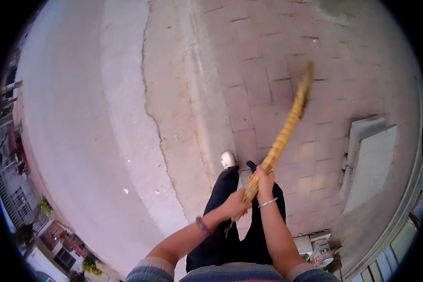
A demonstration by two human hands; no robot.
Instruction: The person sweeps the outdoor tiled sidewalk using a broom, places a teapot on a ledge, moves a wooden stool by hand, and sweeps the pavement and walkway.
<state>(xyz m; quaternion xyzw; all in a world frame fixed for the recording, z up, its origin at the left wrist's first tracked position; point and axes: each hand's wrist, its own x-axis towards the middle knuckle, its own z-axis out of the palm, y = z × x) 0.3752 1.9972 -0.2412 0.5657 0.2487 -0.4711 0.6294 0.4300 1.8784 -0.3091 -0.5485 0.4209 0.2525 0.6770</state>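
Observation:
A long straw broom (283, 136), bound in rings along its length, slants up and right from my hands. My left hand (236, 205) is wrapped round the lower end of its handle, with a purple bracelet on that wrist. Higher on the handle, my right hand (264, 182) is closed round it, a silver bangle on the wrist. The bristle tip is blurred and lies over the pink paving bricks (256, 77). My dark trousers and one white shoe (227, 160) show beneath the hands.
Pale stone slabs (372, 164) lie at the right. A white bucket (322, 253) stands at the lower right near a wall. A cracked concrete strip (167, 94) runs beside the paving on the left. Buildings and plants are at the far left edge.

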